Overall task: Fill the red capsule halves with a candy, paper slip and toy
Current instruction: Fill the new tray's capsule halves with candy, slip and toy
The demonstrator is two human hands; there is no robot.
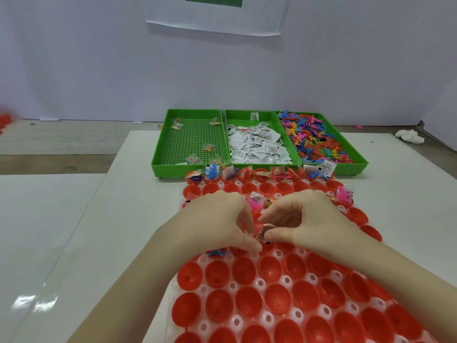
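Both hands met over the capsule tray [259, 283] mid-sheet. Left hand [220, 219] & right hand [304, 219] pinched together on a small clear-wrapped item [265, 231], fingertips touching it; can't tell what's inside. Rows of empty red capsule halves [249, 303] sat on the near side of the tray. Far row held filled halves [212, 173] w/ slips & toys poking up. Beyond the tray, three green bins: candy bin [190, 139] nearly bare, slip bin [257, 144] heaped white, toy bin [319, 139] piled w/ coloured figures. A blue toy [217, 253] lay just below the left hand.
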